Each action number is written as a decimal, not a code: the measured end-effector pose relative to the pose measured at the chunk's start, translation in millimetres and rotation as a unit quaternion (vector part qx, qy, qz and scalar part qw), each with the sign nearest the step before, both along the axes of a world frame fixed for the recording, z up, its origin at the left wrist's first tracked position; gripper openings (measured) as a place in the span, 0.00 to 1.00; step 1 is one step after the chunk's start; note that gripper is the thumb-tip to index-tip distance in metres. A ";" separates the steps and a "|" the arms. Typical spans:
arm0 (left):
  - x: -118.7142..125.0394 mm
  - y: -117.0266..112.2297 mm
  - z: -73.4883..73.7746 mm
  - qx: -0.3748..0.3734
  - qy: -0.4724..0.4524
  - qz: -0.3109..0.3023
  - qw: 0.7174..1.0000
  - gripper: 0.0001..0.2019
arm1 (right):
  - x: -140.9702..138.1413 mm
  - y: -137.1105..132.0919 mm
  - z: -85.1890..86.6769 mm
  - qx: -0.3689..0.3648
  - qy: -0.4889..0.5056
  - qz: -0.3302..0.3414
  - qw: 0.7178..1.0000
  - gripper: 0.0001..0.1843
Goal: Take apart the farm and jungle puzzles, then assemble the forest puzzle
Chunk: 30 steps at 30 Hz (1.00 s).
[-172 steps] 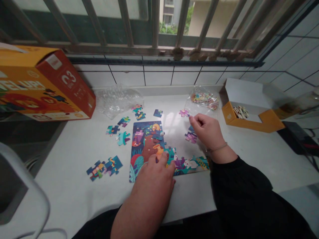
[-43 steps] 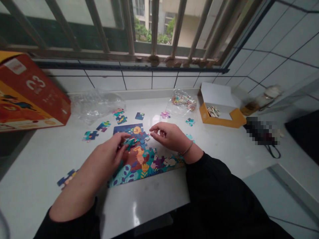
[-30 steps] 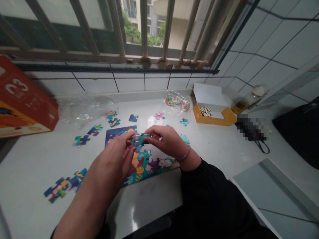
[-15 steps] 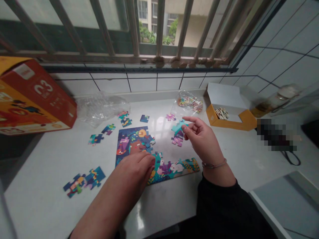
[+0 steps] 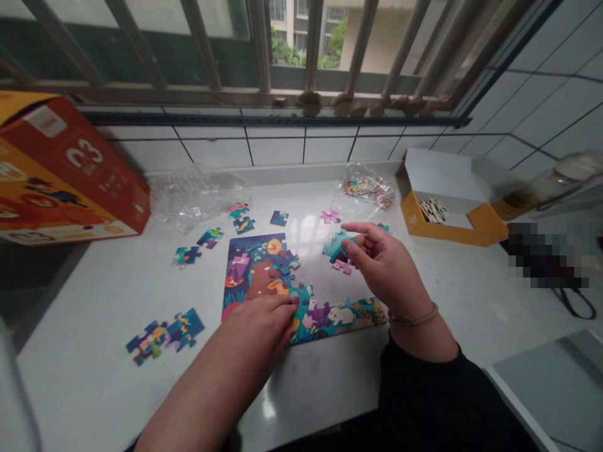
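Observation:
A partly assembled jigsaw puzzle (image 5: pixel 257 267) lies on the white counter, showing a bear at left and rabbits along its lower edge. My left hand (image 5: pixel 264 320) rests on its lower middle, fingers lying flat on the joined pieces and holding nothing. Right of the puzzle's gap, my right hand (image 5: pixel 377 257) pinches a teal puzzle piece (image 5: pixel 334 246) between thumb and fingers, just above the counter. Beneath it is a pink puzzle piece (image 5: pixel 342 267), partly covered. Another pink piece (image 5: pixel 330 216) lies farther back.
Joined loose pieces (image 5: pixel 167 336) lie at left, with several more behind the puzzle. A clear plastic bag (image 5: pixel 198 194) and a bag of pieces (image 5: pixel 370 188) lie near the wall. A red-orange box (image 5: pixel 80 176) stands left; an open yellow box (image 5: pixel 452 232) sits right.
My left hand has shifted slightly down, uncovering more of the bear. My right hand still pinches the teal piece, now tilted a little differently. The whole view has shifted slightly.

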<state>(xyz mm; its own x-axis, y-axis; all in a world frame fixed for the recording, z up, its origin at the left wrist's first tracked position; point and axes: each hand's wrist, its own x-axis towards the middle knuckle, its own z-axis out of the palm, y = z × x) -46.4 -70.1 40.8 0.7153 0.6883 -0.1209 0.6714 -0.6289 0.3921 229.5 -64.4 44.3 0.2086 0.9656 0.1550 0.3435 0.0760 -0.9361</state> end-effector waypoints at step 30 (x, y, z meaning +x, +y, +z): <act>-2.3 -1.6 0.4 -0.044 0.009 0.004 0.999 0.16 | 4.9 0.2 -17.4 -0.155 -0.201 0.149 0.956 0.12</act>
<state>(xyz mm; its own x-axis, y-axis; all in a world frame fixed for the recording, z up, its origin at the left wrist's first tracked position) -48.7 -71.7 41.3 0.7074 0.6795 -0.1946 0.6835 -0.5876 0.4330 234.4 -64.2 26.9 -0.0989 0.9856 -0.1375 0.6867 -0.0324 -0.7263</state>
